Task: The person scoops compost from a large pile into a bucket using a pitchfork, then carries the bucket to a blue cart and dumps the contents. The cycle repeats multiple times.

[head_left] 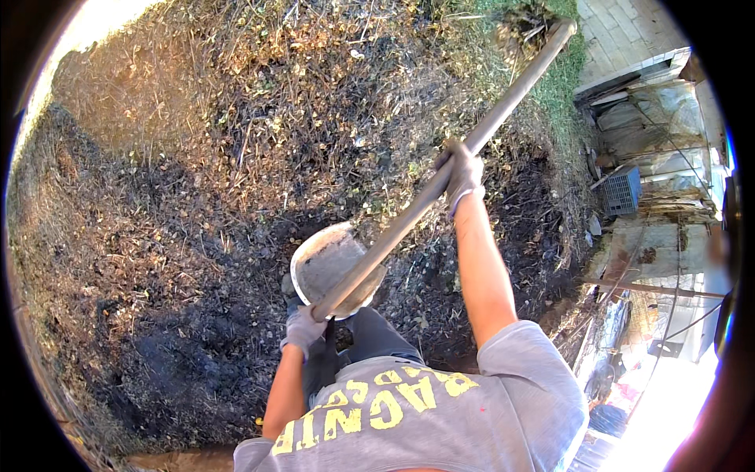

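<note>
Across the middle of my head view, from lower left to upper right, runs the long axis of a wooden pole (503, 108). I have it in both gloved hands: the left hand (301, 329) is wrapped around the near end, close to my legs, and the right hand (464, 169) clasps it farther up, with the arm reaching forward. Beyond the right hand a long stretch of pole juts ahead and to my right, its blunt tip near a strip of grass (568, 98).

What I judge matters most is how this axis sits against the pale, round-edged scoop (324, 258). The scoop lies just ahead of the left hand and slightly to its right, partly hidden under the pole's lower stretch. The left hand is clearly nearer to it; the right is well apart, up the pole. Whether scoop and pole are joined, I cannot tell, as the crossing hides the place. Any turn of the shaft, I reckon, would hinge on that left grip, above the dark, leaf-strewn ground (259, 149).
</note>
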A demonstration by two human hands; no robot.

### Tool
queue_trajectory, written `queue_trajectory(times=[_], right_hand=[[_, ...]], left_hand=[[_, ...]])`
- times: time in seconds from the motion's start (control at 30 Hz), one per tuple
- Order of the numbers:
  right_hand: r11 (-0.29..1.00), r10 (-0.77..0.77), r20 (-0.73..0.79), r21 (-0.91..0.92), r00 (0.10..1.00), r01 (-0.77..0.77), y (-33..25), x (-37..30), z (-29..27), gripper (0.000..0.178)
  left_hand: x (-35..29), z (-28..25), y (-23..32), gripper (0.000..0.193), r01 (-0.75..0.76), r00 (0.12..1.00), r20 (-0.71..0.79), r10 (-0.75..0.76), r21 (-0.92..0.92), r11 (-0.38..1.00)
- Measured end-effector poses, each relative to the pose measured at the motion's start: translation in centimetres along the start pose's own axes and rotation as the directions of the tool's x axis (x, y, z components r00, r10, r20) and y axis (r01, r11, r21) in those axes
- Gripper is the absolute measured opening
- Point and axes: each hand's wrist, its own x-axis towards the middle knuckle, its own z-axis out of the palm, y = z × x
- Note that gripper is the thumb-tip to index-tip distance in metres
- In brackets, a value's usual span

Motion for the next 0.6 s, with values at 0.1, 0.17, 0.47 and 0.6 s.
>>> queue_trajectory(times=[0.1, 0.17, 0.47, 0.6], right_hand=[[0.997, -0.004, -0.105, -0.072, 0.994, -0.003, -1.2, 7.5, -0.7, 0.013], [0.985, 0.031, -0.102, -0.166, 0.994, -0.047, 3.8, 10.6, -0.8, 0.017], [0.644, 0.722, -0.235, -0.116, 0.651, -0.756, 37.0, -12.8, -6.0, 0.039], [0.676, 0.705, -0.238, -0.060, 0.668, -0.735, 36.8, -11.4, -8.6, 0.029]], left_hand=[[2.1, 1.7, 4.3, 0.041, -0.173, 0.985, -0.032, 0.170, -0.087, 0.981], [2.1, 3.8, 1.7, 0.043, -0.076, 0.994, 0.086, 0.073, 0.025, 0.997], [-26.3, -0.2, -17.0, 0.036, 0.443, 0.859, 0.059, -0.509, 0.415, 0.795], [-24.7, 1.8, -16.9, 0.034, 0.440, 0.873, 0.072, -0.482, 0.305, 0.844]])
